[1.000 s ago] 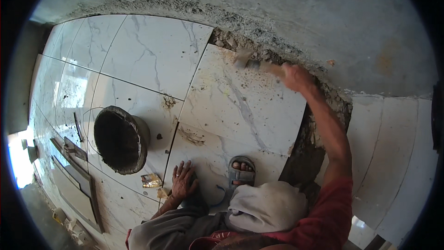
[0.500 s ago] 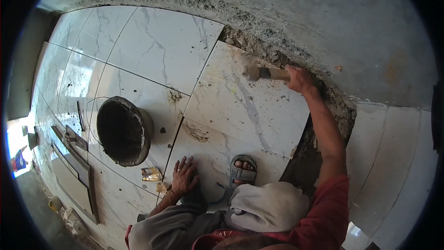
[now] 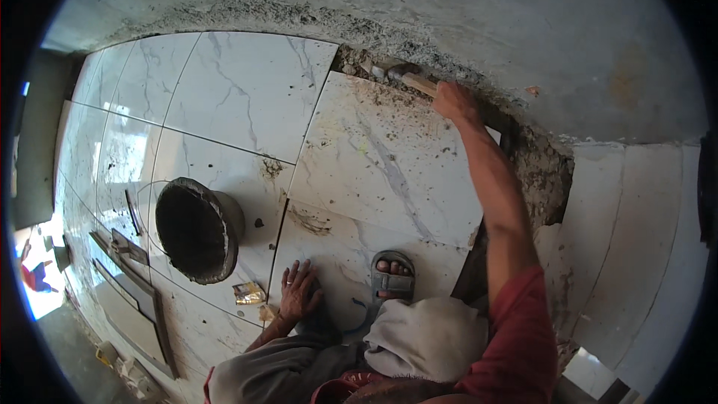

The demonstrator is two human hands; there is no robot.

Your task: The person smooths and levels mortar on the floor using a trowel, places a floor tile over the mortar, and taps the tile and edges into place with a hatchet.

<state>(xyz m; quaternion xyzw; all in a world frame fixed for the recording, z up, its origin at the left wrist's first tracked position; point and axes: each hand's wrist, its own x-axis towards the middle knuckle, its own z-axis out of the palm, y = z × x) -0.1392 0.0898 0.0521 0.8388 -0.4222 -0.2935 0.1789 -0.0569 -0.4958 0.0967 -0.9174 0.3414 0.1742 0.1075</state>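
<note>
My right hand (image 3: 456, 103) is closed round the wooden handle of a hammer (image 3: 417, 82). Its head lies at the far edge of a white, grey-veined floor tile (image 3: 396, 157), over the rough strip of rubble and mortar (image 3: 553, 172) along the wall. Part of the head is hard to make out against the rubble. Crumbs of mortar are scattered over that tile. On the nearer tile, my left hand (image 3: 299, 289) rests with its fingers stretched out, holding nothing. Beside it is my sandalled foot (image 3: 393, 275).
A black bucket (image 3: 198, 230) with a mortar-crusted rim stands on the laid tiles at the left. Near it lie a gold wrapper (image 3: 249, 293), a trowel (image 3: 129, 247) and cut tile pieces (image 3: 131, 314). The grey wall (image 3: 523, 22) borders the far side.
My right hand has moved the hammer away from me and slightly left, from above the tile to its far edge by the wall. More crumbs lie there. The left hand stays on the floor.
</note>
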